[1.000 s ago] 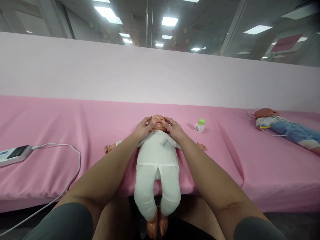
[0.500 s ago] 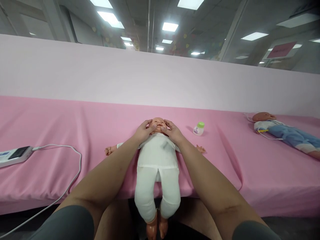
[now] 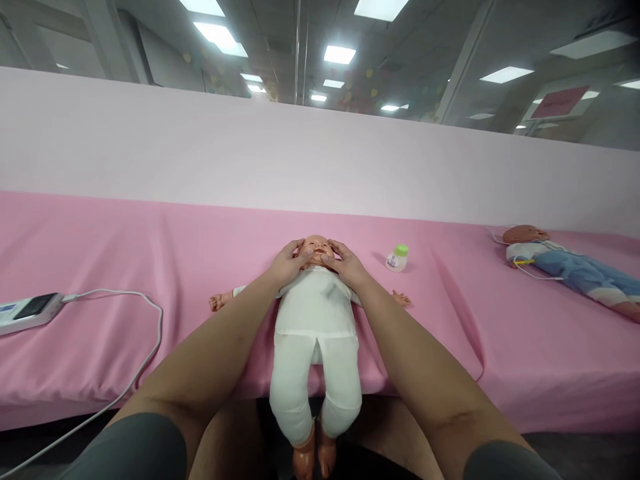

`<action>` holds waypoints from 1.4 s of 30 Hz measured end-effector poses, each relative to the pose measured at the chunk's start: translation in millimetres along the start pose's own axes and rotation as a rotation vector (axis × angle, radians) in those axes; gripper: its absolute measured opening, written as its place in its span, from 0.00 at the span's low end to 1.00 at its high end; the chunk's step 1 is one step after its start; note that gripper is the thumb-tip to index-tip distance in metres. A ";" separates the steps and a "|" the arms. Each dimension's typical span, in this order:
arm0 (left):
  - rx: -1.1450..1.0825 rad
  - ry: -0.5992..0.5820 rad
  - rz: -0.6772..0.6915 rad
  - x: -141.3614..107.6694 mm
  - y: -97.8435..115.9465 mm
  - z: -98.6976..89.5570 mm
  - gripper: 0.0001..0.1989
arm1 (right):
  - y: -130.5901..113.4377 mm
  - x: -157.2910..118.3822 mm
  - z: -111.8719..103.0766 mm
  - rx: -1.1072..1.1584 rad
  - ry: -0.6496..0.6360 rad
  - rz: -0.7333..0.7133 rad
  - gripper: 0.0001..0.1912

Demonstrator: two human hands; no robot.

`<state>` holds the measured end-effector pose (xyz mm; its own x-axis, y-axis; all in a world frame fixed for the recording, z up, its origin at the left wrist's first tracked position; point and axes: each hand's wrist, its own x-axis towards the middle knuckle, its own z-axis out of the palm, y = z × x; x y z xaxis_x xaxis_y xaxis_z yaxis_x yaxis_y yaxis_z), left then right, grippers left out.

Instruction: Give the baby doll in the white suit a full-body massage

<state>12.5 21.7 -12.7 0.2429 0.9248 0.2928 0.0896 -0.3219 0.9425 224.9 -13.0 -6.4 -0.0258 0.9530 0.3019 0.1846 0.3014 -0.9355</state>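
Fingers of the left hand (image 3: 286, 265) and right hand (image 3: 346, 265) press flat, uncurled, against the doll (image 3: 315, 313)'s cheeks between them; its overhanging legs could drag it off the padded table (image 3: 150, 267).

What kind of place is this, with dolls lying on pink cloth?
Probably an infant-care training room: a baby doll lies on a pink-covered table, a second doll lies farther along with wires on it, and a small bottle stands nearby.
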 end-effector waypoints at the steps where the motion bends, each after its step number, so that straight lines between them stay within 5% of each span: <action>1: 0.007 0.006 0.010 0.0 0.1 0.0 0.37 | -0.5 -0.3 -0.1 -0.003 -0.002 0.002 0.44; 11: 0.197 0.014 0.026 0.8 4.5 -1.8 0.40 | 2.3 1.9 -1.6 -0.078 0.010 -0.001 0.44; 18: 0.630 0.109 0.041 -2.2 11.1 -2.3 0.32 | 9.2 5.3 -2.8 -0.351 0.166 0.040 0.37; 26: 0.832 0.128 0.115 -6.8 23.9 -2.0 0.24 | -4.4 2.9 -15.1 -0.464 0.191 0.026 0.34; 36: 0.826 0.084 0.044 -9.0 36.2 -1.2 0.26 | -11.2 9.7 -92.9 -0.616 0.622 0.086 0.21; 42: 0.539 0.220 0.221 -30.1 70.4 14.9 0.24 | 5.0 10.9 -130.2 -0.906 0.559 0.089 0.26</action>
<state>25.9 -31.8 42.4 0.1119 0.8265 0.5517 0.5487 -0.5142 0.6591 353.5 -5.3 16.1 0.4353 0.7516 0.4955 0.8310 -0.1237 -0.5424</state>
